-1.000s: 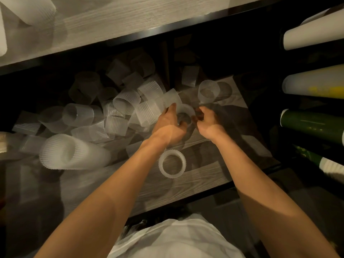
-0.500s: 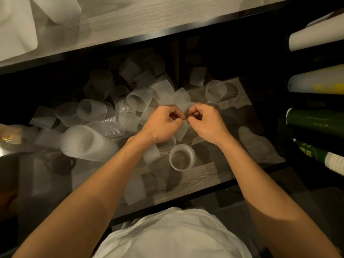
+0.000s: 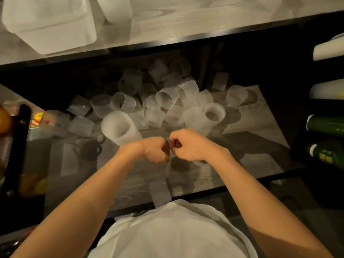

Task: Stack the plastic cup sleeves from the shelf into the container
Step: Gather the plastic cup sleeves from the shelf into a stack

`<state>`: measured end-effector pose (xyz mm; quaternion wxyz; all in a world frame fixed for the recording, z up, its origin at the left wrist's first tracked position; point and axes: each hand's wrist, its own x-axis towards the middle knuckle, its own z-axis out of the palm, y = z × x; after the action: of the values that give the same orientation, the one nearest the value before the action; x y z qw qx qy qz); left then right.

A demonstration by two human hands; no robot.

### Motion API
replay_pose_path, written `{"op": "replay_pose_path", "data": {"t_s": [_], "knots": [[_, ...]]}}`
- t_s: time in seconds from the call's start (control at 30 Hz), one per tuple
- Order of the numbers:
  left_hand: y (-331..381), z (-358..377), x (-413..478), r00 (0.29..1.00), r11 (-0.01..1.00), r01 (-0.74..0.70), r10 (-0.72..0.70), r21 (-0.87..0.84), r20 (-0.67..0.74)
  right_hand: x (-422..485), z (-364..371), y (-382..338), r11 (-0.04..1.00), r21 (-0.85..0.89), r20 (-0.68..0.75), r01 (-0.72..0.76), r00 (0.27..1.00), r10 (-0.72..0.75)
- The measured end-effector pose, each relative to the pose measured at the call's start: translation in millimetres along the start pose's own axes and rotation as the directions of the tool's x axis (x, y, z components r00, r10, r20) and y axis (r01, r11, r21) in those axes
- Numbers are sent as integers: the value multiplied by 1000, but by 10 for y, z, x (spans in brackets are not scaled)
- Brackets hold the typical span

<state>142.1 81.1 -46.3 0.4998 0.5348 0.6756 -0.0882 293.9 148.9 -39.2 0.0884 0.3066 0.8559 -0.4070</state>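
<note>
flattened sleeve (image 3: pixel 160 190) hangs below the hands, long axis vertical in frame, top end at the knuckles, bottom end down by the white shirt (image 3: pixel 173 229); it's translucent and blurred, so the edges are hard to trace

left hand (image 3: pixel 154 150) and right hand (image 3: pixel 189 144) sit side by side over the front of the shelf (image 3: pixel 260 127), knuckles almost touching. both grips are closed tight: fingers curled in, thumb against forefinger, pinching the sleeve's top edge between them

behind the hands: loose pile of ribbed cup sleeves (image 3: pixel 167 97) on the shelf, some on their sides, some mouth-up. nested stack (image 3: pixel 119 127) lies just left of the left hand, tilted, open mouth facing up toward the camera, long axis running down-right toward the left wrist. second, shorter stack (image 3: pixel 214 114) is behind the right hand, mouth up, body leaning left. single sleeve (image 3: pixel 236 95) stands apart at the right rear of the pile

container (image 3: pixel 50 25) sits on the tabletop (image 3: pixel 186 25) above the shelf, top left; white, rectangular, well apart from both hands, contents not readable. second white tub (image 3: pixel 115 10) is just beside it on the right

right edge: rolls lying sideways, white roll (image 3: pixel 329 49) above, green roll (image 3: pixel 325 125) below. left edge: orange fruit (image 3: pixel 3 120) next to a black bar (image 3: pixel 18 146)
</note>
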Motion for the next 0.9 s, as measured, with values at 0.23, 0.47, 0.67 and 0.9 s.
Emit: {"op": "replay_pose_path", "data": {"t_s": [0.23, 0.47, 0.67, 0.9], "knots": [[-418, 376, -28, 981, 976, 149, -166, 155, 100, -48, 606, -89, 979, -196, 329, -54, 937, 118], [-564, 475, -15, 983, 984, 175, -172, -43, 67, -49, 906, 63, 982, -180, 321, -59, 940, 116], [-469, 465, -86, 977, 971, 190, -202, -143, -71, -49, 809, 119, 985, -154, 244, -72, 964, 109], [-425, 488, -30, 925, 906, 140, -264, -399, -274, -119, 784, 161, 980, -140, 73, -141, 986, 152]]}}
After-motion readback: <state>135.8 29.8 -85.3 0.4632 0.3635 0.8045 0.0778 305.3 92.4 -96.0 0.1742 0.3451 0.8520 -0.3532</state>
